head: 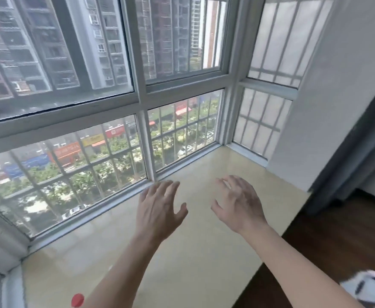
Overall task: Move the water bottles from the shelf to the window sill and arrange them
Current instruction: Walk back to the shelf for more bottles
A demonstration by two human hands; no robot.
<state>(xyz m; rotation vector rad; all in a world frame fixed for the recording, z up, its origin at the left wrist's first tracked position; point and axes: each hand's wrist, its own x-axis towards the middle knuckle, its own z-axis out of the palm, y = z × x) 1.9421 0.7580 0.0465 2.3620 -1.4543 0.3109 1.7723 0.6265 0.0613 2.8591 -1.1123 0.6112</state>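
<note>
Both hands, left hand [160,210] and right hand [240,205], hover above the window sill [193,263], fingers spread, holding nothing. Water bottles and shelf are not in view. Bottles put too near the sill's open edge could fall on the floor [337,230].

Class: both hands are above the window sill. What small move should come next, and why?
Probably draw both hands back and turn to find the shelf and a bottle. The left hand and right hand hover open above the window sill, holding nothing, and no shelf is in view.
</note>
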